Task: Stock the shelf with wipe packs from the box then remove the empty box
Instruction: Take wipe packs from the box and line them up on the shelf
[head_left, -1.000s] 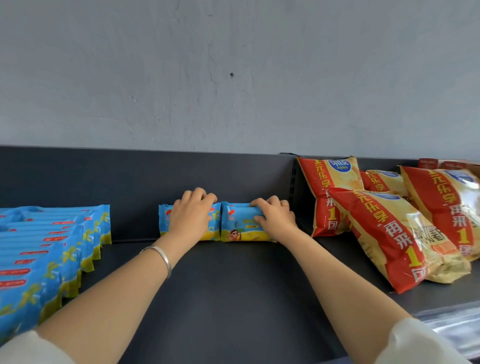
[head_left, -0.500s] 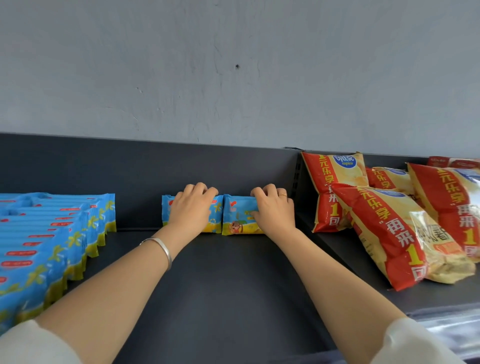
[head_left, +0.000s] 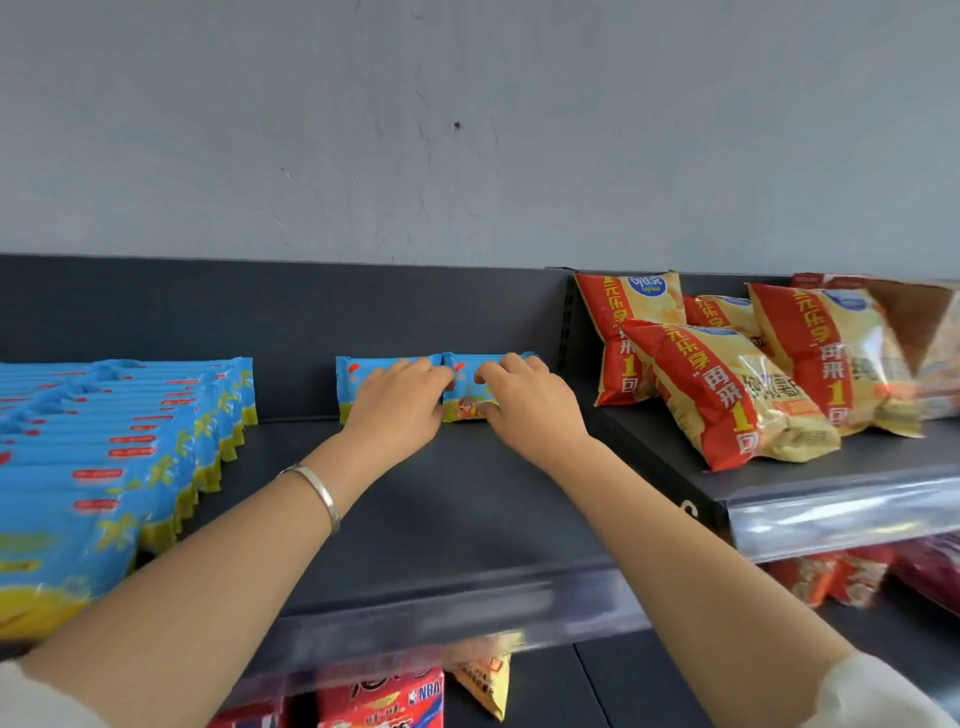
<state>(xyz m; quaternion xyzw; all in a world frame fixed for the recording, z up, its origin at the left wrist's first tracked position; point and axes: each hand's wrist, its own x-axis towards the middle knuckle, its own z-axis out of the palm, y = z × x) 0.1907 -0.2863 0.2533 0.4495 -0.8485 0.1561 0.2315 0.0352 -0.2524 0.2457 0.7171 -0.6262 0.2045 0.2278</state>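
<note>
the left wipe pack (head_left: 356, 387), a small blue-and-yellow plastic packet, stands on edge touching the right wipe pack (head_left: 467, 408) of the same kind. both are at the centre of the frame, against the back panel of the dark grey metal shelf (head_left: 441, 519). the left hand (head_left: 400, 410) curls its fingers over the left wipe pack's top edge; its thumb seems to press the front, though blur hides it. the right hand (head_left: 530, 410) pinches the right wipe pack, fingers over the top, thumb at the lower front. a silver bangle (head_left: 318, 493) circles the left wrist. at the left of the frame runs a row of blue wipe packs (head_left: 130, 452); at the right lie red-and-yellow crisp bags (head_left: 727, 395).
</note>
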